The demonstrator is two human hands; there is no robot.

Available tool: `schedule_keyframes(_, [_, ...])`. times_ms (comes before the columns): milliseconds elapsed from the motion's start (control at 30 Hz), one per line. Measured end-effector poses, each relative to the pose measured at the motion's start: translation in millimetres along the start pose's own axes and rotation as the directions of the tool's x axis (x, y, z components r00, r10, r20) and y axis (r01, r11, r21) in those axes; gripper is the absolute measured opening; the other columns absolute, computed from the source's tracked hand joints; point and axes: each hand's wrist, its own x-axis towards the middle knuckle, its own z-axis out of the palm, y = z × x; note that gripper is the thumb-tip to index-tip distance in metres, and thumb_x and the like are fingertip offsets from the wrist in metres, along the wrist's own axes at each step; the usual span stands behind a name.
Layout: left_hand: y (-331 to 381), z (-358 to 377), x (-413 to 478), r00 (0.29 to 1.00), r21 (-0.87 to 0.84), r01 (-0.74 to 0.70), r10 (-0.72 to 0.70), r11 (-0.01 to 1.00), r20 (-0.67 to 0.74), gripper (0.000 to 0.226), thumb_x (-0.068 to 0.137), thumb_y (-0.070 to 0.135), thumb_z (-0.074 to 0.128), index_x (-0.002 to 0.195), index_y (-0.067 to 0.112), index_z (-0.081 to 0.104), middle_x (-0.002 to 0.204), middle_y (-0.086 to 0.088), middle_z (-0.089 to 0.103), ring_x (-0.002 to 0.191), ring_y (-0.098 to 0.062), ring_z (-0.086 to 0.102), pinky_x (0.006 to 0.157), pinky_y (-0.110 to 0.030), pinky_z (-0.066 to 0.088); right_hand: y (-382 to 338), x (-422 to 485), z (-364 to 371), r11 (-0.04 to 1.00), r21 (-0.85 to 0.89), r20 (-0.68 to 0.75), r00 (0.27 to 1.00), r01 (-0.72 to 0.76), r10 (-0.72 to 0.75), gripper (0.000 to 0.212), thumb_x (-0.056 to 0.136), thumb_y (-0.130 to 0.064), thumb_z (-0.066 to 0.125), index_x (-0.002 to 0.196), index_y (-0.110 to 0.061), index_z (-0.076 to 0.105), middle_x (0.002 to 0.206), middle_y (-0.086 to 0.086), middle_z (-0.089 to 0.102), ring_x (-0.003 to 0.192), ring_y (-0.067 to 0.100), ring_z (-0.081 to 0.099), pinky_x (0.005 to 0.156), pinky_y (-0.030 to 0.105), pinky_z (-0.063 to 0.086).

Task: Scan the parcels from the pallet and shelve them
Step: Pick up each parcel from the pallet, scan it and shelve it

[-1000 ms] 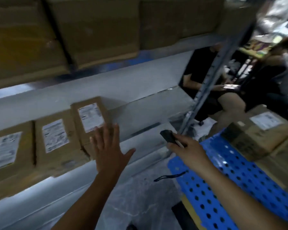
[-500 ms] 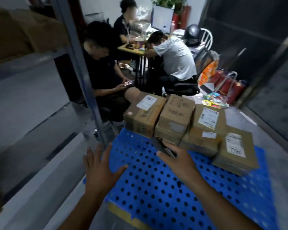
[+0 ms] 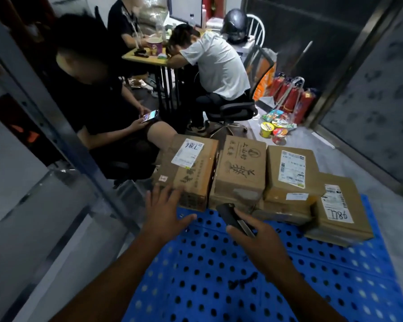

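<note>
Several brown cardboard parcels stand in a row at the far end of a blue perforated pallet (image 3: 219,270). The leftmost parcel (image 3: 191,173) carries a white label marked 786. Beside it is a printed parcel (image 3: 240,173), then a labelled parcel (image 3: 291,173), and a flat parcel (image 3: 337,208) at the right. My left hand (image 3: 163,212) hovers with fingers spread just in front of the leftmost parcel's near corner. My right hand (image 3: 261,238) grips a black handheld scanner (image 3: 230,216) that points toward the middle parcels; its wrist strap hangs below.
A grey shelf upright (image 3: 63,140) and shelf boards run along the left. Three seated people, a small table (image 3: 144,58) and an office chair crowd the space behind the parcels. Instant noodle cups (image 3: 275,129) and red fire extinguishers (image 3: 296,98) sit on the floor at the back right.
My view has swung right from the shelf with its boxes to the pallet. Both hands have moved forward toward the parcels; the scanner stays in my right hand.
</note>
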Motion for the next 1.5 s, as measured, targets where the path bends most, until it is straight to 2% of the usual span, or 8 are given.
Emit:
schedule_keyframes(200, [-17,9,74,0.995,0.033,-0.067,0.065,0.997,0.081,0.094,0.082,0.071,0.065,0.159,0.035,0.023,0.170,0.001,0.013,0.157,-0.031,-0.006,0.125,-0.055,-0.003,-18,30,21,0.999,-0.032,-0.055,0.998,-0.036,0.034,0.062,0.084,-0.055,0.070,0.142,-0.042,0.050,0.141,-0.019,0.053,0.116,-0.005,0.047,0.093,0.011,0.040])
schedule_keyframes(367, [-35,21,77,0.981,0.153,-0.156,0.135,0.976,0.136,0.097,0.083,0.072,0.061,0.161,0.040,0.013,0.171,0.003,0.008,0.158,-0.030,0.001,0.123,-0.064,0.001,-22,45,33,0.997,0.008,-0.076,0.994,-0.081,0.081,0.062,0.082,-0.055,0.072,0.140,-0.044,0.053,0.137,-0.021,0.055,0.117,-0.003,0.051,0.100,0.027,0.051])
schedule_keyframes(533, [-40,21,39,0.985,0.086,-0.167,0.162,0.982,0.062,0.097,0.063,0.054,0.092,0.148,0.027,0.054,0.156,-0.007,0.046,0.145,-0.042,0.037,0.108,-0.079,0.023,-20,50,38,0.996,-0.042,-0.051,0.996,-0.072,0.070,0.063,0.082,-0.059,0.070,0.140,-0.046,0.050,0.126,-0.028,0.052,0.105,-0.011,0.049,0.087,0.007,0.041])
schedule_keyframes(800, [-44,20,-14,0.976,0.089,-0.215,0.213,0.972,0.037,0.109,0.039,0.064,0.096,0.136,0.031,0.060,0.134,-0.007,0.063,0.122,-0.037,0.055,0.076,-0.068,0.051,-11,49,37,0.995,-0.042,-0.008,0.996,-0.088,0.088,0.065,0.079,-0.064,0.070,0.139,-0.049,0.050,0.129,-0.022,0.054,0.113,-0.004,0.053,0.092,0.011,0.043])
schedule_keyframes(1000, [-70,39,-19,0.986,-0.242,-0.129,0.098,0.962,-0.135,0.124,0.039,0.071,0.091,0.143,0.016,0.052,0.155,-0.032,0.031,0.132,-0.052,0.044,0.101,-0.066,0.042,-8,44,25,0.996,-0.027,0.018,0.996,-0.084,0.084,0.070,0.074,-0.069,0.069,0.139,-0.047,0.051,0.128,-0.028,0.053,0.105,-0.016,0.050,0.085,0.002,0.040])
schedule_keyframes(1167, [-82,53,-20,0.993,-0.540,-0.093,0.039,0.836,-0.112,0.118,0.052,0.049,0.098,0.152,0.047,0.037,0.161,-0.001,0.036,0.133,-0.027,0.052,0.101,-0.058,0.052,-3,39,15,0.993,-0.088,0.014,0.996,-0.083,0.085,0.067,0.079,-0.066,0.068,0.141,-0.046,0.050,0.134,-0.021,0.052,0.110,-0.009,0.046,0.092,0.008,0.035])
schedule_keyframes(1333, [-85,58,-28,0.994,-0.533,-0.057,-0.002,0.844,-0.110,0.115,0.049,0.056,0.088,0.150,0.057,0.034,0.161,-0.001,0.038,0.138,-0.029,0.048,0.102,-0.060,0.050,1,30,4,0.993,-0.098,0.034,0.997,-0.059,0.062,0.068,0.080,-0.068,0.065,0.142,-0.047,0.048,0.139,-0.019,0.051,0.120,-0.003,0.048,0.101,0.018,0.040])
schedule_keyframes(1500, [-65,63,-60,0.994,-0.543,-0.039,-0.023,0.839,-0.107,0.126,0.045,0.080,0.083,0.151,0.021,0.046,0.157,-0.013,0.044,0.139,-0.033,0.048,0.104,-0.060,0.047,12,9,-18,0.990,-0.135,0.097,0.994,-0.026,0.039,0.068,0.081,-0.069,0.063,0.144,-0.050,0.045,0.139,-0.014,0.051,0.125,0.008,0.049,0.101,0.027,0.044])
